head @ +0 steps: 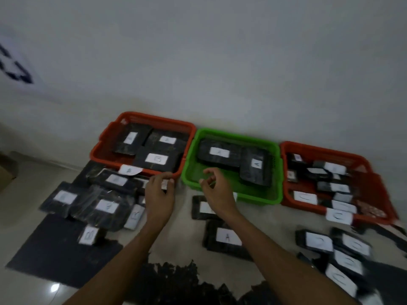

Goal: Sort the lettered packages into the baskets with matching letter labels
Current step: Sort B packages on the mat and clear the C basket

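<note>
Head view: your left hand [159, 191] is pinching a package [141, 183] beside the B basket [100, 150] — your right hand [217, 191] is hovering loosely curled, empty, over the green basket [259, 198]; an A package [226, 237] is lying on the floor below.

Pretty dim shot overall, flat greyish indoor light with no strong shadows anywhere. The only real glare was one small bright spot reflected on the glossy floor [54, 287] at bottom left, so a lamp sat somewhere overhead. Whole frame was soft with motion blur: the white labels [348, 260] at the right edge were smeared worst, and the dark marks on the wall [15, 67] at far left were just streaks. Letters near the middle stayed barely readable. The wide lens bent things outward, so the red basket [372, 183] on the right looked stretched and tilted. Colours looked muddy, blacks crushed.
</note>
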The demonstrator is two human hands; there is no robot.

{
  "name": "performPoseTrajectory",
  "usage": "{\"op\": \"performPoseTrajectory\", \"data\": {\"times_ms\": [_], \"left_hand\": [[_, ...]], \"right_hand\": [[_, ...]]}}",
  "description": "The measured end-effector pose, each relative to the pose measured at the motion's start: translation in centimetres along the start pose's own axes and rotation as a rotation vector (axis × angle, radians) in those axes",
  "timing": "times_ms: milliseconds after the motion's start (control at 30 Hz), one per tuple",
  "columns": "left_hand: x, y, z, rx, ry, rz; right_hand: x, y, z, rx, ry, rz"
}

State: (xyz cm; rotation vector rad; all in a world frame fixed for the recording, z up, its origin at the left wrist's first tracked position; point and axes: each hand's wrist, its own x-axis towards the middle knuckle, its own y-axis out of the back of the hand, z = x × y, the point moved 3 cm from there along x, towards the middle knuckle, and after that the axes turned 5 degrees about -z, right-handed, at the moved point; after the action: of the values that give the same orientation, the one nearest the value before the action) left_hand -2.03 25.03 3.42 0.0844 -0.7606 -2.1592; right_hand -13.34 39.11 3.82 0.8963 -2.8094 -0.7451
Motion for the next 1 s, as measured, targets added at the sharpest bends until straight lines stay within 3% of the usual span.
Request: {"op": "performPoseTrajectory", "data": {"times_ms": [233,533,733,1000], "left_hand": [[-2.0,-12.3,10.0,-0.148,-0.169,-0.296],[-6.4,-24.2,18.0,-0.094,-0.309,-0.570],[-9.2,-29.7,20.3,0.003,-0.394,-0.787],[-8.8,-33.8,20.8,0.033,-0.386,-0.790]], "right_hand": [[-3.1,12.5,6.2,-0.053,-0.072,0.196],[-7.7,23.7,15.0,-0.110,-0.232,0.318],[-9.1,29.8,18.6,-0.078,-0.229,0.430],[-7.0,34.4,22.6,-0.135,-0.245,0.459]]}}
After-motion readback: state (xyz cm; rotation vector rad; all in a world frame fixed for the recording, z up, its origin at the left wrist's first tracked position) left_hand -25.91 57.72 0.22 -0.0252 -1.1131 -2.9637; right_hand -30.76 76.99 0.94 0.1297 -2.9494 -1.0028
